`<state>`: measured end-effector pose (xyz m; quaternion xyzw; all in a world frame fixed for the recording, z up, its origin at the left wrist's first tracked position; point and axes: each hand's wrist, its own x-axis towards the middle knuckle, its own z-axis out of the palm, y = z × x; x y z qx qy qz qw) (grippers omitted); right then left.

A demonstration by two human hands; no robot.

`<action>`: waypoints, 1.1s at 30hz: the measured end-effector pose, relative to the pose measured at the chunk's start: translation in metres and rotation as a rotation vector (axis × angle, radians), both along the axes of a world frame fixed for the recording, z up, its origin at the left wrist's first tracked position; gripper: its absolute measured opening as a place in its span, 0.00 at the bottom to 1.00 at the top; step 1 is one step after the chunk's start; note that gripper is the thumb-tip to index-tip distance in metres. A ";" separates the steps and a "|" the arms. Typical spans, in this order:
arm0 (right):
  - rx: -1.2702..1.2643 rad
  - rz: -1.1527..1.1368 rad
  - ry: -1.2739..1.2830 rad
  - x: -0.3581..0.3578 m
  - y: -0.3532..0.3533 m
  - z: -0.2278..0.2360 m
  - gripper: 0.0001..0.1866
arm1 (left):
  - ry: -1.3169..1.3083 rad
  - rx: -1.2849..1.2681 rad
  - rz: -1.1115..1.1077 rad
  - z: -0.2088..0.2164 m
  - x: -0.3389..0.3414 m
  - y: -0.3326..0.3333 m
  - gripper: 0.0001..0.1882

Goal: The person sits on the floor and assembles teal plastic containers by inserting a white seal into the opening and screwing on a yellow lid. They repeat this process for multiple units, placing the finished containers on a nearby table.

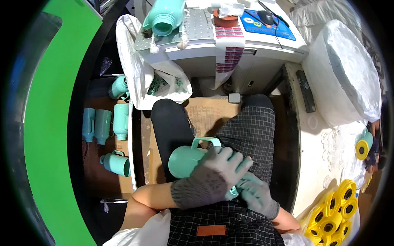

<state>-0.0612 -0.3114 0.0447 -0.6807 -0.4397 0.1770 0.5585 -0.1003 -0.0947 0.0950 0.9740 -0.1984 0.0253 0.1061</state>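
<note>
A teal plastic jug (182,162) with a loop handle lies across my lap, its wide end to the left. My left hand (217,172), in a grey knitted glove, is closed over the jug's narrower part. At the jug's right end, my right hand (256,194), gloved in grey with teal smudges, has its fingers curled against the neck. Whatever the right fingers hold is hidden. A bit of teal edge shows between the two hands.
More teal jugs (102,126) stand and lie in a bin at left. A white sack (137,78) holds green scraps. Ahead is a white bench with another jug (164,18), a label strip (228,57) and a mouse (266,17). Yellow lids (329,225) are piled at right.
</note>
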 end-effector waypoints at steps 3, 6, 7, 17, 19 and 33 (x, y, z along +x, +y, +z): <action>-0.247 -0.055 0.179 0.006 0.004 0.019 0.13 | 0.021 -0.050 -0.062 0.002 0.006 0.002 0.35; -0.603 0.152 -0.280 0.014 0.013 0.040 0.14 | 0.079 -0.186 -0.113 -0.008 0.006 0.003 0.38; -0.586 0.170 -0.352 0.021 0.015 0.039 0.12 | 0.047 -0.236 -0.123 -0.013 0.006 0.003 0.40; -0.224 0.164 -0.719 0.036 0.021 0.045 0.12 | 0.098 -0.524 0.151 -0.005 -0.007 0.035 0.43; -0.273 -0.044 -0.560 0.046 -0.001 0.058 0.15 | -0.008 -0.662 0.159 0.006 -0.018 0.072 0.46; 0.129 -0.428 -0.367 0.113 0.179 -0.021 0.29 | 0.137 -0.547 -0.002 0.015 -0.032 0.083 0.47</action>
